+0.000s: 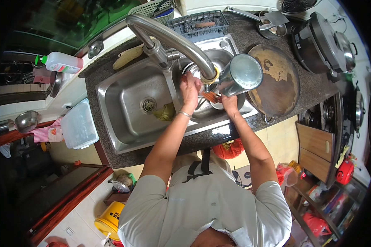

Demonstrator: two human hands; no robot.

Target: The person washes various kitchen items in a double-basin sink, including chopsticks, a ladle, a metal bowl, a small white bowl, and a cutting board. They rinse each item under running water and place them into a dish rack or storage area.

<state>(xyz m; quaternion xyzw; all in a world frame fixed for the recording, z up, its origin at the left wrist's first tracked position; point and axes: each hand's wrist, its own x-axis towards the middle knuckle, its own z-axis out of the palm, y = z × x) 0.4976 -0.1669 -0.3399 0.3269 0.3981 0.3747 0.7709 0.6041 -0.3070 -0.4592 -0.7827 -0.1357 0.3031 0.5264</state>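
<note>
Both my hands are over the right basin (203,117) of a steel double sink, under the curved faucet (179,35). My left hand (189,88) is closed with its fingers curled, beside a shiny round dish (190,71); what it grips, if anything, is hidden. Closed too, my right hand (228,103) is just below a tall cylindrical container (245,73) with a pale greenish round end facing up. An orange-brown piece (210,97) lies between the hands, close to the right fingertips. Whether those fingers hold it or the container, I cannot make out.
A green-yellow cloth (165,112) lies in the left basin (127,96). Right of the sink is a large, stained round pan (276,82), with a dark cooker (319,43) beyond. A grey rack (198,24) and a long loofah-like piece (127,57) are behind the basins.
</note>
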